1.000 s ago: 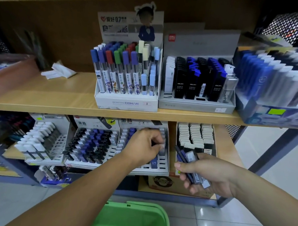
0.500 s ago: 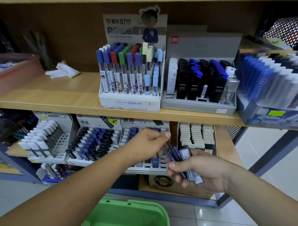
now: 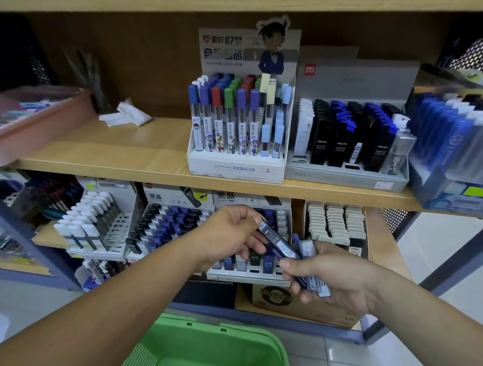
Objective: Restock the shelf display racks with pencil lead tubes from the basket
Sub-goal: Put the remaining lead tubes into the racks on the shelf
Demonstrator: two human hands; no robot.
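Tubes of pencil lead are split between both hands. The right hand (image 3: 338, 275) curls round a small bundle (image 3: 317, 285), and the left hand (image 3: 232, 232) pinches one tube (image 3: 280, 244) by its far end. That tube slants from far left to near right, with its near end among the bundle. The slotted rack (image 3: 244, 277) on the lower shelf lies just beyond and below the left hand, which is the nearer of the two. Its slots probably need the tube turned more upright. The green basket (image 3: 199, 355) sits near, below both arms.
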